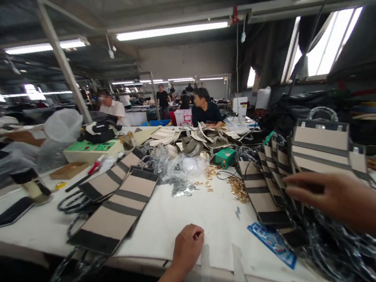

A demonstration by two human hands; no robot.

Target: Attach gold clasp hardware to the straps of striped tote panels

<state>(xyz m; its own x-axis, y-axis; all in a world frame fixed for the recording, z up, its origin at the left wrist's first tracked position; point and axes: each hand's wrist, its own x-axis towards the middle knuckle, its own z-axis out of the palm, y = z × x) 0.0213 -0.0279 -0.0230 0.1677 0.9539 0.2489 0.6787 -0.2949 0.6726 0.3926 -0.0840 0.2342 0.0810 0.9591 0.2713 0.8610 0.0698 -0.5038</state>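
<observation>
My left hand (187,248) rests on the white tabletop near its front edge. Its fingers are curled into a loose fist, and nothing shows in it. Over the right-hand pile, my right hand (328,196) reaches leftward with fingers stretched out, in front of the striped beige and grey bag panels (254,187). Whether its fingertips touch them I cannot tell. An upright handbag (322,138) of the same stripes, with a clear-wrapped handle, stands behind this hand. Left of my left hand lies a stack of striped bags (127,197), their wrapped handles overhanging the front edge.
Gold metal pieces (239,189) and silver pieces (181,188) lie mid-table near a green box (224,157). A blue printed packet (271,242) is at right. At left are a green-topped machine (95,149) and a phone-like dark slab (8,214). A co-worker (207,111) sits across the table.
</observation>
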